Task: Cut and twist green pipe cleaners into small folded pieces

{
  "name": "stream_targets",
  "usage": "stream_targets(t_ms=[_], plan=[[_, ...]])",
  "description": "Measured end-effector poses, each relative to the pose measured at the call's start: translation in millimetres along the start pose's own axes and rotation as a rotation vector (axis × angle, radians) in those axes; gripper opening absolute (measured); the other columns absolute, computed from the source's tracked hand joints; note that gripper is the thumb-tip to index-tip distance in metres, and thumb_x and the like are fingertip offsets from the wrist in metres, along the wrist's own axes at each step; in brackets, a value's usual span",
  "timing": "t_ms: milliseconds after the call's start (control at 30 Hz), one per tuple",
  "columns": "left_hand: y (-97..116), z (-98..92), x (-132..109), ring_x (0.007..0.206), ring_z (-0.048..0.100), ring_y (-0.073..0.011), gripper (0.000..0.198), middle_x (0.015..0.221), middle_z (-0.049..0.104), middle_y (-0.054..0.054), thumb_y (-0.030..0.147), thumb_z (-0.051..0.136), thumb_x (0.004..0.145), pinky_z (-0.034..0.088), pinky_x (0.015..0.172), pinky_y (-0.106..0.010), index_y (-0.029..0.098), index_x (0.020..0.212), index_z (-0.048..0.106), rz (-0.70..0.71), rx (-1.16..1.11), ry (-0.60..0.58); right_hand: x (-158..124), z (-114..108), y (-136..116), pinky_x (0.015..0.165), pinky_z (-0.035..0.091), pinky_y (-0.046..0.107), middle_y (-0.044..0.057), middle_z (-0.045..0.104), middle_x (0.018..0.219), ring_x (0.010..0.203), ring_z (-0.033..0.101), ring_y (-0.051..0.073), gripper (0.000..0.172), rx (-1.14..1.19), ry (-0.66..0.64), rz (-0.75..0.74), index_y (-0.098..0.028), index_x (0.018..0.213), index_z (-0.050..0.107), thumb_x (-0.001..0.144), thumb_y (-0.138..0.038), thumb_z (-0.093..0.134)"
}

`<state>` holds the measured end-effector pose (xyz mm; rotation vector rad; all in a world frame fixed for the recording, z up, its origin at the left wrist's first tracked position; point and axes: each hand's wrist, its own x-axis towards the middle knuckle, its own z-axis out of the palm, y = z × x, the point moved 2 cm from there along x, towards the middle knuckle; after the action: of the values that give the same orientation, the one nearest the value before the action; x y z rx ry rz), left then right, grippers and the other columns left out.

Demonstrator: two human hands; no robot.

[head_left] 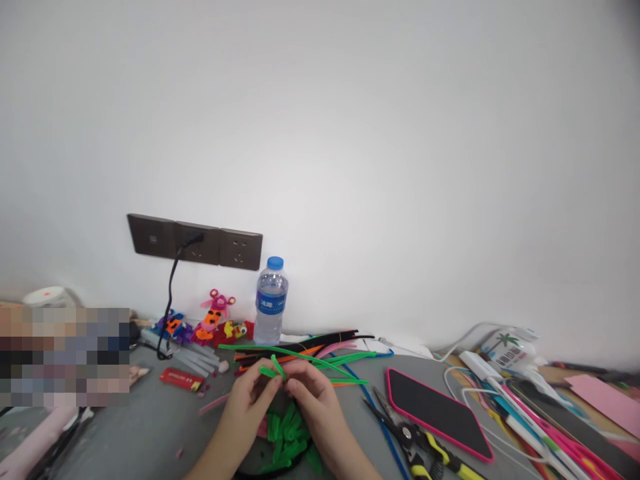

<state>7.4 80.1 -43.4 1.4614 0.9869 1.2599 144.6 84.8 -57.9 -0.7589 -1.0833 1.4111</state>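
Note:
Between the fingertips of both hands is a short green pipe cleaner piece [277, 365], with its ends sticking up. My left hand [256, 390] pinches it from the left, and my right hand [313, 389] has thumb and fingers closed on it from the right. Below the hands lies a heap of bent green pipe cleaner pieces [287, 437]. Just behind them is a bundle of long pipe cleaners [305, 353] in green, orange, black and pink. How the held piece is bent is partly hidden by the fingers.
Right of my hands lie pliers [407, 433] and a pink-cased phone [437, 413]. A water bottle [271, 307] stands by the wall, beside small pipe cleaner figures [215, 320]. A red packet [181, 380] lies left. A black cord [171, 287] hangs from the wall socket.

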Motion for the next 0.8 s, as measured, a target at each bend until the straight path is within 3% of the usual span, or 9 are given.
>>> stream_targets(t_ms=[200,433,633,800], plan=[[-5.2,-2.5,2.1,0.078,0.062,-0.0194,0.014,0.079,0.066,-0.002,0.032,0.062,0.082,0.05,0.07,-0.025,0.018,0.081,0.065,-0.016,-0.045,-0.003,1.2,-0.5,1.8,0.062,0.037,0.023,-0.003,0.057,0.067,0.065,0.048,0.013,0.017,0.006,0.019,0.002,-0.02,0.074,0.067,0.071,-0.033,0.077],[1.0,-3.6,3.5,0.077,0.062,-0.0189,0.014,0.077,0.064,-0.002,0.029,0.062,0.082,0.049,0.068,-0.023,0.018,0.077,0.069,0.016,-0.031,-0.014,1.1,1.9,3.8,0.06,0.037,0.023,-0.002,0.057,0.067,0.061,0.048,0.012,0.023,-0.002,-0.011,0.023,-0.018,0.072,0.063,0.072,-0.037,0.077],[-2.3,-5.5,3.9,0.072,0.063,-0.0189,0.016,0.07,0.065,-0.001,0.033,0.064,0.079,0.05,0.062,-0.022,0.018,0.075,0.067,-0.066,-0.059,0.051,0.0,4.3,1.2,0.059,0.038,0.022,-0.003,0.054,0.066,0.06,0.048,0.011,0.024,-0.021,-0.039,0.006,-0.017,0.07,0.061,0.073,-0.036,0.076],[-5.2,-6.2,3.2,0.078,0.066,-0.0211,0.025,0.078,0.07,-0.003,0.035,0.072,0.073,0.053,0.069,-0.027,0.019,0.091,0.065,-0.108,-0.161,0.128,1.2,2.4,6.0,0.056,0.04,0.021,-0.003,0.056,0.072,0.061,0.048,0.01,0.025,0.072,-0.003,-0.027,-0.02,0.077,0.061,0.069,-0.035,0.079]])
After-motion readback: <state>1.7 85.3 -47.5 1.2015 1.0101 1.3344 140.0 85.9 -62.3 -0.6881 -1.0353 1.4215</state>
